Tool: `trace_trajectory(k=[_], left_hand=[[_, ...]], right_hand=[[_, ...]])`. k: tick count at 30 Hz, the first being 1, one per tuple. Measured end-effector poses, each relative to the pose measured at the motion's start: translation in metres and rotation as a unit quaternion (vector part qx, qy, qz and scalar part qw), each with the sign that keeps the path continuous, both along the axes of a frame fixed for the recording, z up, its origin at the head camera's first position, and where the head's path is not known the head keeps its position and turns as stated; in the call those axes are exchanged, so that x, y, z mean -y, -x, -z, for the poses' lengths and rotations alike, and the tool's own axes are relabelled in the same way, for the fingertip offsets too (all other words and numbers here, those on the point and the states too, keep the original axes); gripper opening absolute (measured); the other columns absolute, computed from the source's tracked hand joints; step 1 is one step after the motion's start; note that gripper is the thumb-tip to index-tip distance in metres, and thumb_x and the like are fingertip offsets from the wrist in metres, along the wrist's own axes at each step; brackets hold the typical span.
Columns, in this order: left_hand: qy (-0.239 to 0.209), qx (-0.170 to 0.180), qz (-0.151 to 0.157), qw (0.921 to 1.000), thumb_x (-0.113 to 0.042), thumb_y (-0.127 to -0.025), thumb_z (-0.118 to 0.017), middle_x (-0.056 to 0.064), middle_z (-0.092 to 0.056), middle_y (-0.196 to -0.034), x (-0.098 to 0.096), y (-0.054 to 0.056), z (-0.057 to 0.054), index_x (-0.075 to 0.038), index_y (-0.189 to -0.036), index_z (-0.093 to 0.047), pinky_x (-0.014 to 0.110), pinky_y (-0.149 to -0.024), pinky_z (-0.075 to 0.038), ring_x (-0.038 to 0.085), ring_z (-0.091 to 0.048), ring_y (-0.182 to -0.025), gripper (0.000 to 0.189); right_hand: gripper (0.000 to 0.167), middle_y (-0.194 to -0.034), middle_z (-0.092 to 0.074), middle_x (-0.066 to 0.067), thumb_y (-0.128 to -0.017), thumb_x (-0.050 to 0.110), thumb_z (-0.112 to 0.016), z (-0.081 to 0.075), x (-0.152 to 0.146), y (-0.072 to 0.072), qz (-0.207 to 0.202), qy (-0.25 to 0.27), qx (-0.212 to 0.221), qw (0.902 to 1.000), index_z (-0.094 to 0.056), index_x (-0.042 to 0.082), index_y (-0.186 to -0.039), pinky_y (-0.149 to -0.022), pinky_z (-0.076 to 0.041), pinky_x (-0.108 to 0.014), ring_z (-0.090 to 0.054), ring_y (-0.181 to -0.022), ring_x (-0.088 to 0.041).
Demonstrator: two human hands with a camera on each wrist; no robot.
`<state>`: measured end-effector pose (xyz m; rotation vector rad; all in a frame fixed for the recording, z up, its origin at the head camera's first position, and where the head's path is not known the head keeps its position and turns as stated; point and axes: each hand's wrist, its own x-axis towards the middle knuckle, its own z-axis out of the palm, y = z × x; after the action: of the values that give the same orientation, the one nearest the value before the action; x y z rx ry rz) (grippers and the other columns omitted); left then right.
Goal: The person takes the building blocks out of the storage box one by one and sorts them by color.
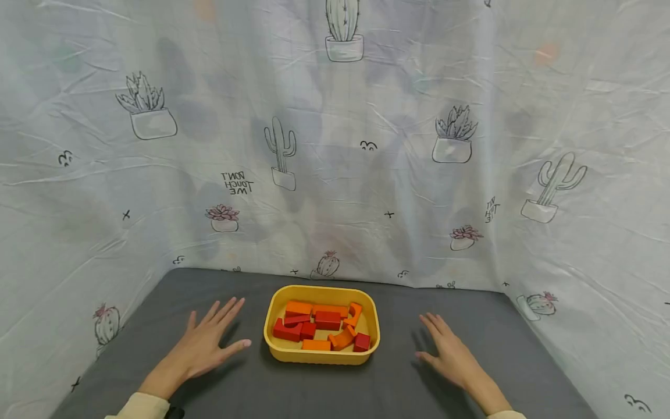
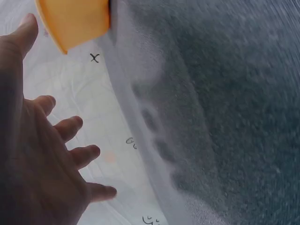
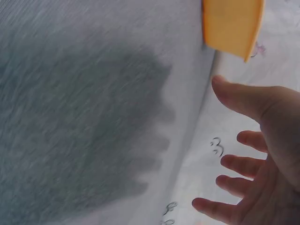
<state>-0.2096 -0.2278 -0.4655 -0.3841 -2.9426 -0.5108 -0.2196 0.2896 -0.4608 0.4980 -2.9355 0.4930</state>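
Note:
A yellow tub (image 1: 321,356) stands on the grey table between my two hands. Inside it lie several red and orange toy blocks, among them a red rectangular block (image 1: 327,320), an orange arch (image 1: 342,338) and a small red cube (image 1: 362,342). My left hand (image 1: 206,343) hovers to the left of the tub, fingers spread and holding nothing. On the other side, my right hand (image 1: 450,356) is held over the table with fingers extended, also bare. Both wrist views show the tub's outer wall (image 2: 77,23) beyond the thumb, apart from the hand.
The grey tabletop (image 1: 398,384) carries the tub and the hands' shadows. A pale cloth (image 1: 335,233) printed with potted cacti hangs behind the table and along both sides, meeting its back edge.

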Motion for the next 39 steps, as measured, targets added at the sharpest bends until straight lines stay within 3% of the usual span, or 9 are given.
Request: trace_trajectory(k=[5,11,15,19,24,27,32,35,39], left_hand=[[-0.042,0.0,0.008,0.9991,-0.062,-0.088,-0.06,0.021,-0.034,-0.154,-0.003,-0.002,-0.001,-0.018,-0.157,-0.027,0.075,-0.107,-0.014,0.05,-0.028,-0.138,0.088],[-0.099,-0.002,0.006,0.9951,-0.049,-0.091,-0.066,0.021,-0.043,-0.148,-0.01,0.0,-0.003,-0.012,-0.154,-0.032,0.065,-0.102,-0.037,0.044,-0.045,-0.13,0.081],[-0.163,0.005,0.008,0.9866,-0.039,-0.093,-0.067,0.021,-0.048,-0.144,-0.016,0.001,-0.003,-0.011,-0.152,-0.036,0.059,-0.096,-0.046,0.039,-0.055,-0.121,0.072],[-0.226,0.013,0.012,0.9741,-0.029,-0.095,-0.066,0.022,-0.053,-0.139,-0.02,0.001,-0.003,-0.009,-0.149,-0.041,0.05,-0.089,-0.054,0.035,-0.061,-0.112,0.063],[-0.286,0.053,-0.013,0.9566,-0.021,-0.096,-0.066,0.022,-0.053,-0.138,-0.028,-0.001,-0.003,-0.008,-0.147,-0.044,0.035,-0.074,-0.059,0.034,-0.061,-0.111,0.057],[-0.337,0.086,-0.023,0.9375,-0.02,-0.096,-0.065,0.022,-0.051,-0.14,-0.033,-0.002,-0.003,-0.007,-0.147,-0.044,0.033,-0.072,-0.059,0.036,-0.059,-0.115,0.056],[-0.416,0.116,-0.009,0.9019,-0.017,-0.098,-0.062,0.025,-0.045,-0.144,-0.042,-0.001,-0.001,-0.005,-0.146,-0.044,0.038,-0.081,-0.059,0.04,-0.054,-0.122,0.053],[-0.435,0.12,-0.005,0.8922,-0.015,-0.097,-0.063,0.025,-0.043,-0.146,-0.048,0.001,0.001,-0.003,-0.146,-0.043,0.038,-0.083,-0.059,0.041,-0.051,-0.125,0.054],[-0.442,0.118,-0.001,0.889,-0.012,-0.096,-0.064,0.023,-0.043,-0.147,-0.055,0.001,0.005,-0.001,-0.146,-0.043,0.036,-0.081,-0.059,0.041,-0.052,-0.124,0.055]], right_hand=[[0.068,-0.144,-0.045,-0.023,-0.082,0.02,-0.08,-0.007,0.011,-0.001,-0.008,0.021,-0.03,0.9993,-0.051,-0.001,-0.139,-0.1,-0.04,-0.064,-0.035,-0.136,-0.048],[0.056,-0.136,-0.054,-0.02,-0.08,0.015,-0.082,-0.019,0.027,-0.005,-0.033,0.032,-0.092,0.9947,-0.06,0.001,-0.13,-0.098,-0.045,-0.058,-0.045,-0.13,-0.043],[0.051,-0.13,-0.059,-0.017,-0.077,0.01,-0.084,-0.025,0.037,-0.01,-0.056,0.037,-0.122,0.9903,-0.064,0.002,-0.124,-0.095,-0.05,-0.051,-0.055,-0.121,-0.036],[0.047,-0.124,-0.063,-0.011,-0.077,0.01,-0.084,-0.028,0.045,-0.014,-0.07,0.044,-0.129,0.9882,-0.067,0.005,-0.12,-0.091,-0.053,-0.045,-0.061,-0.113,-0.028],[0.044,-0.121,-0.066,-0.005,-0.078,0.014,-0.084,-0.031,0.055,-0.014,-0.078,0.058,-0.117,0.9883,-0.068,0.008,-0.119,-0.087,-0.056,-0.041,-0.063,-0.109,-0.024],[0.044,-0.121,-0.065,-0.004,-0.079,0.013,-0.083,-0.035,0.063,-0.012,-0.082,0.073,-0.087,0.9901,-0.068,0.009,-0.12,-0.082,-0.057,-0.036,-0.064,-0.107,-0.022],[0.041,-0.122,-0.064,-0.006,-0.081,0.008,-0.08,-0.037,0.078,-0.007,-0.112,0.093,-0.048,0.9881,-0.067,0.007,-0.12,-0.077,-0.059,-0.034,-0.066,-0.102,-0.023],[0.038,-0.122,-0.064,-0.008,-0.082,0.006,-0.079,-0.037,0.087,-0.002,-0.133,0.1,-0.029,0.9856,-0.068,0.006,-0.118,-0.076,-0.059,-0.035,-0.066,-0.1,-0.026],[0.033,-0.119,-0.065,-0.01,-0.084,0.005,-0.077,-0.036,0.099,0.005,-0.147,0.101,0.006,0.984,-0.069,0.004,-0.116,-0.075,-0.06,-0.033,-0.066,-0.1,-0.029]])
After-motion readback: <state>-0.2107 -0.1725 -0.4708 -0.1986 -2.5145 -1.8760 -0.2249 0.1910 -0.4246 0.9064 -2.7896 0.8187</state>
